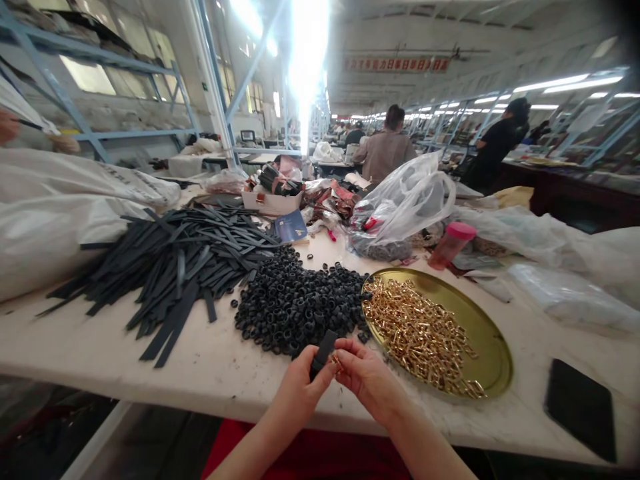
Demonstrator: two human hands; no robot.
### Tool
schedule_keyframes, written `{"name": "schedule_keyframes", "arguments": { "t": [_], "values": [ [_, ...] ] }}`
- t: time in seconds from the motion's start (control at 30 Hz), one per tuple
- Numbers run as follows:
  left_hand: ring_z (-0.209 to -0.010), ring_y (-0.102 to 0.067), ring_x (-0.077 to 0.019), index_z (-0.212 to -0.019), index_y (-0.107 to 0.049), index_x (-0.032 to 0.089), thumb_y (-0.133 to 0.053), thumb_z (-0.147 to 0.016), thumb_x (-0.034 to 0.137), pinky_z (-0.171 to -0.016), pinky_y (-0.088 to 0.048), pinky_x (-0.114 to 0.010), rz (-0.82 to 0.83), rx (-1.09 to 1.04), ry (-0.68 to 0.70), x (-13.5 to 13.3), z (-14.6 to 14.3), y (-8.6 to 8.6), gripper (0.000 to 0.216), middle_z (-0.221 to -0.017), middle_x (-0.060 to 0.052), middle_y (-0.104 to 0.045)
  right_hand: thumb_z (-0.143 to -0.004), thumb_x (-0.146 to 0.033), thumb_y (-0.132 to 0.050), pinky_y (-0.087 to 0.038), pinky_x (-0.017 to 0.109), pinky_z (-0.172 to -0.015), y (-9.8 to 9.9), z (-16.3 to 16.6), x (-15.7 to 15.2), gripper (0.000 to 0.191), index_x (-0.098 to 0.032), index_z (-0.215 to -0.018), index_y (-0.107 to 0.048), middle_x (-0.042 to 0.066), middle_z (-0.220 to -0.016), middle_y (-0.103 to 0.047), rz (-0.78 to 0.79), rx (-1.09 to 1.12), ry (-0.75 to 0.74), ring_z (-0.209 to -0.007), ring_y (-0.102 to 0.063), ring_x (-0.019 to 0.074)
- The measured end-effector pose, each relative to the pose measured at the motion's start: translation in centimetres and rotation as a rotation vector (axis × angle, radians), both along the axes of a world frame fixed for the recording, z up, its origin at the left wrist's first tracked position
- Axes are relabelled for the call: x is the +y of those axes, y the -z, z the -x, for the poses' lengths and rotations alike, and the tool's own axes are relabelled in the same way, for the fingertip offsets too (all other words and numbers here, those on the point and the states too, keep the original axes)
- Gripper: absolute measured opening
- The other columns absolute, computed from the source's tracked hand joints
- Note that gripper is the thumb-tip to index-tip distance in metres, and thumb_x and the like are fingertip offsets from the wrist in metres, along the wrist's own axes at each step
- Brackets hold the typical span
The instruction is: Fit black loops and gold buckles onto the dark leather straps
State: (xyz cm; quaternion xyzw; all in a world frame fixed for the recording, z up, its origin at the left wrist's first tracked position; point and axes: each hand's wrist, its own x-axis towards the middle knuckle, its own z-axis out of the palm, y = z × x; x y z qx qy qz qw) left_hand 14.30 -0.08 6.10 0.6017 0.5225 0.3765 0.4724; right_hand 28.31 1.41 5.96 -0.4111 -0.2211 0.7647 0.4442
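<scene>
Close to the table's front edge, my left hand (306, 377) is closed on a black strap (326, 347), whose end sticks up between the fingers. My right hand (363, 373) meets it there, its fingers pinching a small gold buckle (336, 361) against the strap. Just beyond both hands lies a heap of small black loops (300, 307). To the right, a round gold tray (493, 340) carries a pile of gold buckles (420, 333). A large pile of black straps (195, 260) spreads over the table at the left.
A dark flat phone-like slab (580, 407) lies at the table's right. Behind the tray stand a pink-lidded jar (453, 245) and a clear plastic bag (405, 207). A blue booklet (291, 227) and a white box (273, 202) sit further back. White sacks (60, 220) bulge at left.
</scene>
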Motion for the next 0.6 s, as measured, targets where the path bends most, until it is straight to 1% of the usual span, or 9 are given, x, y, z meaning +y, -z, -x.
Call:
{"name": "schedule_keyframes", "arguments": {
  "t": [0.07, 0.13, 0.2, 0.27, 0.4, 0.5, 0.57, 0.6],
  "values": [
    [-0.070, -0.048, -0.0143, -0.086, -0.054, 0.016, -0.050, -0.083, 0.039, -0.063, -0.037, -0.022, 0.007, -0.035, -0.007, -0.4, 0.4, 0.5, 0.024, -0.074, 0.001, -0.054, -0.058, -0.025, -0.077, -0.047, 0.020, -0.062, 0.7, 0.5, -0.3, 0.035, -0.016, -0.085, -0.057, -0.001, -0.075, -0.064, 0.045, 0.041, -0.018, -0.064, -0.058, 0.0063],
    [-0.074, -0.050, -0.0149, -0.089, -0.054, 0.017, -0.049, -0.084, 0.038, -0.067, -0.038, -0.023, 0.018, -0.058, 0.019, -0.7, 0.8, 0.8, 0.022, -0.078, 0.000, -0.056, -0.063, -0.027, -0.075, -0.047, 0.019, -0.061, 1.2, 0.7, -0.7, 0.030, -0.016, -0.084, -0.058, -0.001, -0.075, -0.064, 0.084, 0.097, -0.079, -0.064, -0.058, 0.0059],
    [-0.078, -0.052, -0.0158, -0.091, -0.054, 0.018, -0.047, -0.085, 0.037, -0.070, -0.039, -0.023, 0.038, -0.011, 0.048, -0.8, 1.1, 0.8, 0.020, -0.082, 0.000, -0.058, -0.067, -0.029, -0.072, -0.047, 0.017, -0.057, 1.6, 0.8, -1.1, 0.026, -0.015, -0.085, -0.058, -0.002, -0.071, -0.061, 0.118, 0.149, -0.139, -0.061, -0.057, 0.0047],
    [-0.081, -0.054, -0.0169, -0.094, -0.054, 0.020, -0.046, -0.086, 0.034, -0.072, -0.038, -0.024, 0.060, 0.088, 0.061, -0.7, 1.2, 0.6, 0.019, -0.086, -0.001, -0.060, -0.068, -0.027, -0.071, -0.047, 0.015, -0.055, 1.9, 0.8, -1.4, 0.026, -0.015, -0.087, -0.059, -0.003, -0.068, -0.060, 0.153, 0.171, -0.147, -0.057, -0.056, 0.0035],
    [-0.085, -0.056, -0.0185, -0.100, -0.052, 0.021, -0.042, -0.087, 0.031, -0.073, -0.038, -0.024, 0.099, 0.213, 0.075, -0.6, 1.3, 0.6, 0.019, -0.093, -0.002, -0.062, -0.063, -0.020, -0.076, -0.048, 0.013, -0.056, 2.4, 0.9, -1.8, 0.032, -0.014, -0.090, -0.059, -0.003, -0.070, -0.062, 0.242, 0.229, -0.081, -0.056, -0.057, 0.0023],
    [-0.086, -0.056, -0.0195, -0.105, -0.050, 0.022, -0.038, -0.088, 0.034, -0.073, -0.037, -0.025, 0.118, 0.269, 0.066, -0.9, 1.6, 0.7, 0.024, -0.096, -0.003, -0.061, -0.061, -0.018, -0.077, -0.048, 0.014, -0.057, 2.7, 1.1, -1.9, 0.035, -0.015, -0.090, -0.059, -0.002, -0.076, -0.064, 0.256, 0.248, -0.028, -0.059, -0.058, 0.0031],
    [-0.083, -0.055, -0.0194, -0.104, -0.050, 0.022, -0.034, -0.089, 0.037, -0.071, -0.037, -0.025, 0.124, 0.290, 0.069, -1.3, 2.1, 0.9, 0.027, -0.091, -0.003, -0.061, -0.060, -0.019, -0.077, -0.049, 0.015, -0.057, 2.9, 1.2, -1.9, 0.035, -0.016, -0.089, -0.059, -0.002, -0.076, -0.063, 0.230, 0.213, 0.045, -0.060, -0.058, 0.0037],
    [-0.077, -0.054, -0.0186, -0.100, -0.051, 0.021, -0.032, -0.090, 0.039, -0.067, -0.037, -0.025, 0.145, 0.284, 0.084, -1.6, 2.4, 1.0, 0.028, -0.083, -0.002, -0.060, -0.060, -0.020, -0.077, -0.049, 0.016, -0.058, 2.9, 1.2, -1.9, 0.034, -0.017, -0.089, -0.059, -0.003, -0.075, -0.063, 0.213, 0.192, 0.079, -0.060, -0.057, 0.0038]
  ]
}}
